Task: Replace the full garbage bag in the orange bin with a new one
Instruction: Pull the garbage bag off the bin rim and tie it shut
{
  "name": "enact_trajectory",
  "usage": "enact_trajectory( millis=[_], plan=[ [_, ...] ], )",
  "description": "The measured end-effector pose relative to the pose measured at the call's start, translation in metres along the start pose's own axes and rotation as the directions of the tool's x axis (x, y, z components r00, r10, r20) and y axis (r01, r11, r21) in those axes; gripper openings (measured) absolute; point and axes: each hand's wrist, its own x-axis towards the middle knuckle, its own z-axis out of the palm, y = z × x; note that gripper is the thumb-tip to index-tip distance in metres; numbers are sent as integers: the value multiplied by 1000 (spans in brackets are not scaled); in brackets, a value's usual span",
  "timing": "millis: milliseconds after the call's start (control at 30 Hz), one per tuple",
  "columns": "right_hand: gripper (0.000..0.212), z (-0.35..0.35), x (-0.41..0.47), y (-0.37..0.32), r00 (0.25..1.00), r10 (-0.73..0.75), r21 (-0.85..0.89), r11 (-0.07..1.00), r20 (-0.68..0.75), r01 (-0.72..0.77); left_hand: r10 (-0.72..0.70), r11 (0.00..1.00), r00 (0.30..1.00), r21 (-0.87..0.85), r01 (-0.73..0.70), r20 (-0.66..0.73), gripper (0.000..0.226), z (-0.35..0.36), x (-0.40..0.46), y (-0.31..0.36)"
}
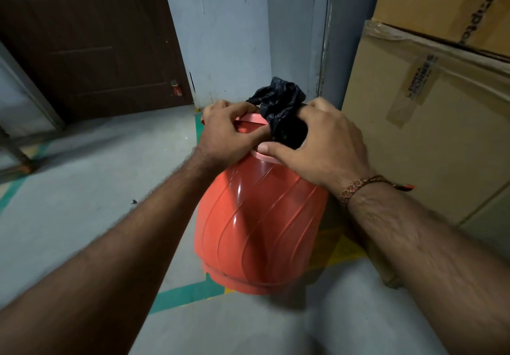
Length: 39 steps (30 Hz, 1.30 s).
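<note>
The orange bin (259,227) stands on the floor in the middle of the view, ribbed and glossy. A crumpled black garbage bag (278,100) bunches above its mouth. My left hand (229,131) rests on the bin's rim at the left, fingers curled over the edge and touching the bag. My right hand (328,145) grips the bag at the right side of the rim, thumb pressed on the near rim. The bin's inside is mostly hidden by both hands.
Stacked cardboard boxes (430,123) stand tight against the bin's right side. A dark brown door (91,40) and pale wall (229,37) lie behind. The grey floor (82,189) has green and yellow tape lines (185,294); a metal frame leg (16,150) stands at far left.
</note>
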Motion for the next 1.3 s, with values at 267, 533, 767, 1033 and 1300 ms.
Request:
enact_trajectory(
  millis=[267,533,767,1033,1300],
  plan=[
    [29,-1,11,-1,963,184,230,963,-195,-138,0,1000,1000,-7,0,29,51,0,0,0],
    [39,0,32,19,928,373,593,747,2,-302,-38,998,997,-49,41,62,61,-6,2,-3],
    [125,-28,16,27,883,278,40,948,378,-315,-67,994,995,-81,73,69,48,-7,7,-11],
    [29,-5,13,35,943,221,188,944,247,-271,-64,996,994,-58,69,83,35,-13,7,-3],
    [26,5,18,22,961,251,357,892,117,-276,36,922,989,377,-88,142,31,-1,2,34]
  ],
)
